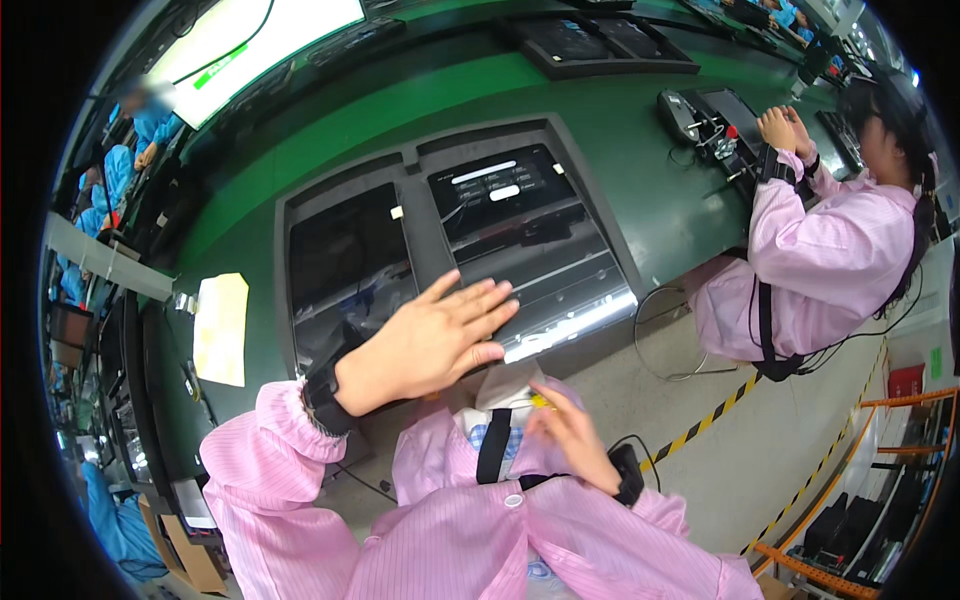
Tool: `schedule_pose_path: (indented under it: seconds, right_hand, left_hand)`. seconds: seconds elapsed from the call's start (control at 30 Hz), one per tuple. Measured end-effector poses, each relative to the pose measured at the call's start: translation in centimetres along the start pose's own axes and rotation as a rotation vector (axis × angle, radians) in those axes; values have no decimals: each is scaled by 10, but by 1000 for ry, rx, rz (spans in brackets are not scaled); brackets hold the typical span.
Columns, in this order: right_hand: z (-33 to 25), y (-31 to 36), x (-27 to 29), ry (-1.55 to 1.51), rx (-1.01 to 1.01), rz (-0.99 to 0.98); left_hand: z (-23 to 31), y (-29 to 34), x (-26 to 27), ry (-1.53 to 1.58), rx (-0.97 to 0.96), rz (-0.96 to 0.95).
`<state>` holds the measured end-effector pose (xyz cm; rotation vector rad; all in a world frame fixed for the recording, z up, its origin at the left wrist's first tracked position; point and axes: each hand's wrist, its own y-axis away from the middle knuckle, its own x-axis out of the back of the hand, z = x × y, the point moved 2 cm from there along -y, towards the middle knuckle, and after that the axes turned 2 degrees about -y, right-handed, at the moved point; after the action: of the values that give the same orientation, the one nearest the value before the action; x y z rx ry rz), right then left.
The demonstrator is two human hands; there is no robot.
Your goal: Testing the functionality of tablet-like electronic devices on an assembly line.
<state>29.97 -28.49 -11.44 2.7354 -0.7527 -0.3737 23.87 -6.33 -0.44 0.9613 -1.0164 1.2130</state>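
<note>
My left hand (430,345) is open, its fingers spread over the near part of a dark foam tray (425,240). Under and beyond the fingertips lies a tablet-like panel (520,235), its screen lit at the far end and its glossy near end catching bright reflections. A second dark panel (350,260) fills the tray's left compartment. Close to my body, my right hand (578,440) has its fingers bent around a small yellow piece (542,401). Beside it is a pale, crumpled sheet (512,385), partly hidden; whether the two are joined, I cannot tell.
A yellow paper sheet (220,330) lies on the green bench left of the tray. Another tray (600,45) and a large bright monitor (260,50) stand farther back. On the right, a co-worker (830,230) in pink works beside a black fixture (715,130). Cables hang near the bench edge.
</note>
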Motion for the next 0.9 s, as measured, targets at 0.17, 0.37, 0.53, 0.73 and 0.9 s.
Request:
schedule_pose_path:
  seconds: [0.17,0.37,0.53,0.73,0.9]
  right_hand:
    - [-12,-29,-66,71,110,-317]
    - [-19,-50,-96,-188,-2,-339]
    - [-18,-41,-104,-95,62,-338]
    - [-61,5,-13,551,783,204]
    - [-105,-89,22,1037,1023,487]
  left_hand:
    - [-5,47,10,-75,190,163]
    - [-11,82,-5,-21,268,124]
    - [-12,86,-12,-21,276,159]
    - [-10,91,-20,-64,292,168]
    - [-4,90,-28,-249,364,117]
